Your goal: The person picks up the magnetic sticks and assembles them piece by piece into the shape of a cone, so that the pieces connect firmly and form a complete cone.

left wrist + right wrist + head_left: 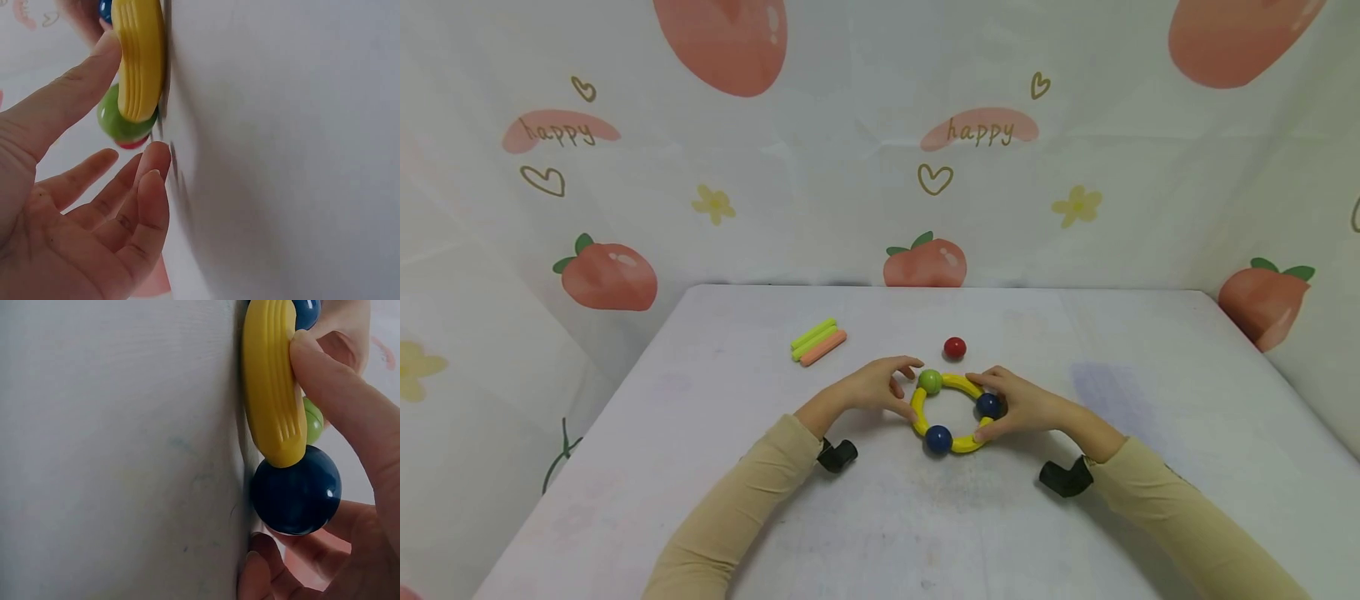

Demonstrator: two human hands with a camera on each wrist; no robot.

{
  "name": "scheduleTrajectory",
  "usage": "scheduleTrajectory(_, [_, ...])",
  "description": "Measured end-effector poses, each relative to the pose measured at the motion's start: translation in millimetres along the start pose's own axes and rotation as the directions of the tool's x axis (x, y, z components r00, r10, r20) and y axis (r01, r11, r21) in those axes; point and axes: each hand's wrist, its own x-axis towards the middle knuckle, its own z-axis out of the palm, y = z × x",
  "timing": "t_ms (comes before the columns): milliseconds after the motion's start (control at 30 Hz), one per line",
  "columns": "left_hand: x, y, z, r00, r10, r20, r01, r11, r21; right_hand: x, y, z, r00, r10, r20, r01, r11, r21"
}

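On the table lies a ring of yellow curved rods joined by balls: a green ball [930, 382] at the far left, one blue ball [938, 440] at the near side and another blue ball [988, 406] at the right. My left hand [874, 387] touches the left curved rod [139, 59] with its thumb; its other fingers are loosely bent beside the green ball. My right hand [1024, 403] holds the ring's right side, thumb on the near curved rod [272, 381], index finger at the far curved rod [961, 382], the right blue ball between them.
Just beyond the ring sits a red ball [955, 347]. Farther left, two yellow-green sticks [812, 333] and an orange stick [823, 347] lie side by side. The white table [880, 525] ends at a patterned cloth [820, 167] behind it. A black wrist mount [1066, 478] hangs below each cuff.
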Motion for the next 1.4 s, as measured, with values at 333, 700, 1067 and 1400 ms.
scheduleTrajectory(333, [-11.8, -21.3, -26.4, 0.984, 0.027, -0.174, -0.031, 0.999, -0.025, -3.9, 3.3, 0.7, 0.998, -0.059, -0.023, 0.059, 0.998, -0.014])
scheduleTrajectory(700, [-30.6, -55.4, -56.5, 0.895, -0.052, -0.444, 0.025, 0.998, -0.065, -5.5, 7.3, 0.7, 0.997, -0.074, -0.025, 0.074, 0.997, -0.01])
scheduleTrajectory(1067, [-37.0, -68.4, -59.7, 0.868, -0.091, -0.489, 0.101, 0.995, -0.005, -5.1, 7.3, 0.9, 0.996, -0.088, -0.03, 0.088, 0.996, 0.007])
scheduleTrajectory(1400, [-33.5, -64.4, -57.8, 0.852, -0.138, -0.505, 0.186, 0.982, 0.045, -6.0, 7.2, 0.6, 0.994, -0.106, -0.031, 0.107, 0.994, 0.022])
